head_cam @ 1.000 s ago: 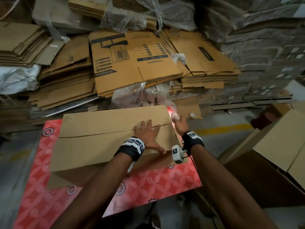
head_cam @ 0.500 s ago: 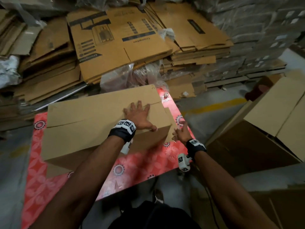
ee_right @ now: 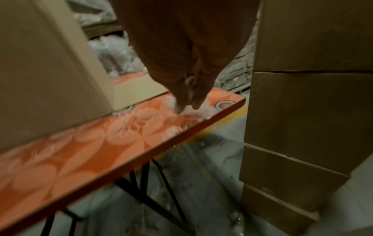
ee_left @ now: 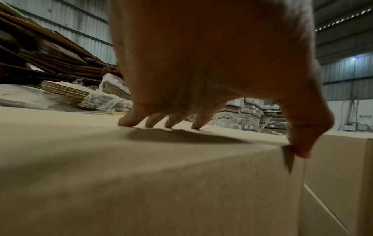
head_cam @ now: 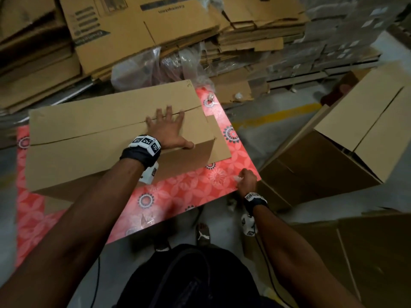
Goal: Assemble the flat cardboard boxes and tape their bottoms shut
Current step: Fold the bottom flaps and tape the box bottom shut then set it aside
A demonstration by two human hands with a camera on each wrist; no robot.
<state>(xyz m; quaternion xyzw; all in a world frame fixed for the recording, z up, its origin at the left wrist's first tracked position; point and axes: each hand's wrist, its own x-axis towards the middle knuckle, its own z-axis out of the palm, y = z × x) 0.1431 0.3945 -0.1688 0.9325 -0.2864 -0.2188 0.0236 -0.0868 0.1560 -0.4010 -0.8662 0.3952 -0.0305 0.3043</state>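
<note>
So the cardboard box (head_cam: 111, 138) is sat on the red flower-patterned counter (head_cam: 178, 192), taking up most of the left and middle of it, with the top flaps folded shut and a seam running across between them. The left hand (head_cam: 165, 132) is laid flat on top near the box's right end, fingers (ee_left: 129, 121) spread and straight, tips pressed onto the cardboard right about at the seam. The thumb is hooked down over the near top edge, touching the corner where the side panel starts. One end flap is seen sticking out flat to the right onto the counter.

The right hand (head_cam: 245, 180) is well apart from the box, down at the counter's near right corner. Its fingers (ee_right: 187, 97) are bunched together and pointed down, and something small, pale and crinkly, like a scrap of clear tape or plastic (ee_right: 193, 110), is being pinched or pressed against the counter there. Too blurred to tell exactly what it is.

Stacks of flattened cartons (head_cam: 138, 32) are piled behind the counter, with loose plastic wrap (head_cam: 155, 67) in front of them. Assembled boxes (head_cam: 347, 138) are stood on the floor just right of the counter.
</note>
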